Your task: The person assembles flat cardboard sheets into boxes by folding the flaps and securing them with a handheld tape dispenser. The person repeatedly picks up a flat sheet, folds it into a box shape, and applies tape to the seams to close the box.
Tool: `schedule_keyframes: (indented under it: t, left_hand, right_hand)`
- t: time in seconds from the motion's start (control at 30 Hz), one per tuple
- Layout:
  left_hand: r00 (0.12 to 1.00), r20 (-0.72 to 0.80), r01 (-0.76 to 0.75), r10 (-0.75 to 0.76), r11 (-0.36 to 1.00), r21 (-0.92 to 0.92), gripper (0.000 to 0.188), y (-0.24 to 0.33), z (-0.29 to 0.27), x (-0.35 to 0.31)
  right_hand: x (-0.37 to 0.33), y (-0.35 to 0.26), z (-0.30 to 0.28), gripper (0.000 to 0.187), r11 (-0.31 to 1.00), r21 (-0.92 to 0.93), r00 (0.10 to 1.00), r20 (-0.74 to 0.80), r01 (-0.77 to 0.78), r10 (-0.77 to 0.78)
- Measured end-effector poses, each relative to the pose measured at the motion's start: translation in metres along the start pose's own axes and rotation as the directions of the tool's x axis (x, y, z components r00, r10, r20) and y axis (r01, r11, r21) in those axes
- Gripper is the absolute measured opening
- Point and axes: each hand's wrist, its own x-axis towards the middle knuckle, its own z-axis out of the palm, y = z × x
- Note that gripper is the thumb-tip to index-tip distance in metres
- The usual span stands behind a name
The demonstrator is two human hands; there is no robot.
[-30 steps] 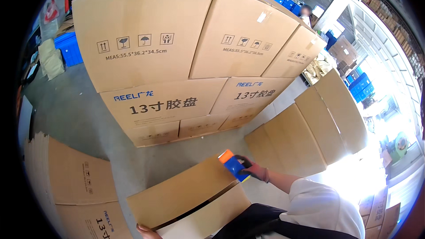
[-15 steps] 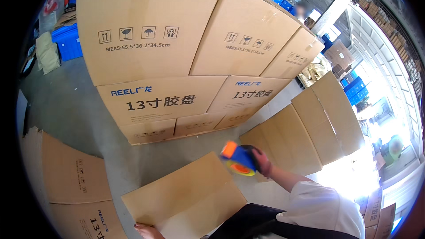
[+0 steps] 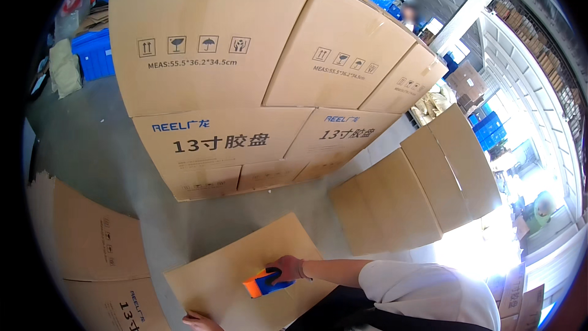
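A brown cardboard box (image 3: 211, 270) lies in front of me at the bottom of the view, one broad plain face turned up. Gripped in my right hand (image 3: 286, 268) is a blue and orange tape dispenser (image 3: 263, 284), held over the middle of that face, its orange end pointing left. Whether it touches the cardboard I cannot tell. My left hand (image 3: 201, 321) holds the near left edge of the box, thumb on top and the other fingers hidden.
A tall stack of printed cartons (image 3: 214, 79) stands ahead. Flattened cartons (image 3: 101, 233) lean at the left, and plain brown cartons (image 3: 386, 202) stand at the right. Farther off are a blue bin (image 3: 95, 55) and a pale sack (image 3: 65, 68) on the grey floor (image 3: 92, 129).
My right hand has brought the tape dispenser left and down, from beyond the box's right corner to over its upper face. My left hand stays at the box edge.
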Motion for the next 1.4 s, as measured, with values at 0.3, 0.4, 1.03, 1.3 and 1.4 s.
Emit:
schedule_keyframes:
  t: [0.3,0.4,1.03,1.3,1.4]
  left_hand:
    - [0.957,-0.197,-0.123,0.214,0.911,0.393,0.027,0.018,-0.007,-0.018]
    - [0.923,-0.241,-0.189,0.300,0.899,0.396,0.028,0.028,-0.009,-0.020]
    - [0.991,-0.079,-0.072,0.109,0.925,0.372,0.029,0.037,-0.025,-0.018]
    - [0.998,0.012,-0.065,0.064,0.954,0.292,0.030,0.039,-0.027,-0.021]
    - [0.997,0.005,-0.071,0.073,0.952,0.297,0.032,0.045,-0.020,-0.026]
  right_hand:
    - [-0.015,-0.005,-0.007,0.069,0.991,0.026,0.973,0.185,0.134,-0.137]
    - [-0.023,-0.006,-0.005,0.073,0.975,-0.119,0.959,0.235,0.187,-0.155]
    - [-0.007,-0.028,-0.006,0.070,1.000,-0.014,0.931,0.363,-0.028,0.031]
    - [-0.007,-0.072,-0.014,0.068,0.966,0.256,0.921,0.382,-0.026,-0.077]
    - [0.016,-0.067,0.011,0.075,0.978,0.209,0.905,0.413,0.017,-0.105]
